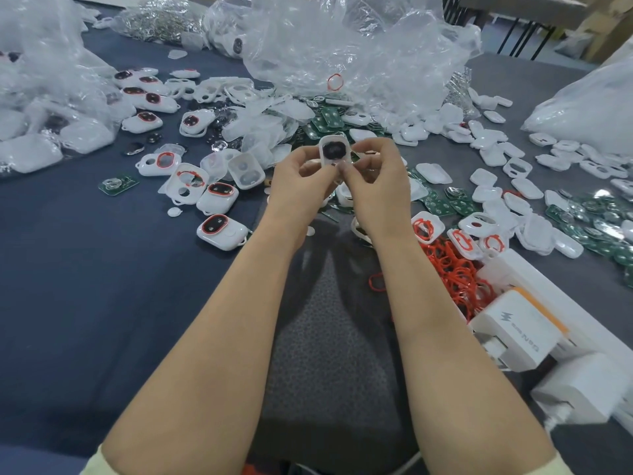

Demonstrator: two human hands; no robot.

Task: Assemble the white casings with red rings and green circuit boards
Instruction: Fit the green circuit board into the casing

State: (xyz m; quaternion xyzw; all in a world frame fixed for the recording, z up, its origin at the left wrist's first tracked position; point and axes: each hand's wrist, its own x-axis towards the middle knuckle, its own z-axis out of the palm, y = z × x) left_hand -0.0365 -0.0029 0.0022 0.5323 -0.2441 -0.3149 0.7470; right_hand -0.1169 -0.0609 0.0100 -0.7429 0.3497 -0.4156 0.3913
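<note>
1. While both forearms are reaching out over its middle, the table (85, 286) is carrying everything. Its near left part is lying bare and giving the elbows room, and its right edge is being crowded by white boxes (513, 323).
2. Crumpled clear bags (359, 46) are sprawling along the far side, probably placed there so that the parts spilling from them are lying within reach.
3. Loose white casings (493, 156) are spreading to the right, well apart from the finished units (222, 231) lying to the left, seemingly to keep completed work separate from stock.
4. Bright red rings (452, 269) are heaping just beside the right forearm, and green circuit boards (442, 204) are lying beyond them, both near the right hand for quick picking.
5. The left hand (298, 186) and right hand (376, 186) are meeting above the table's centre, their fingers curling and pinching 1 casing between them.
6. That held casing (334, 149) is standing upright, raised clear of the clutter, with its dark oval opening facing the camera. The fingertips are likely pressing a part home at its lower end, but what they are seating is hidden.
</note>
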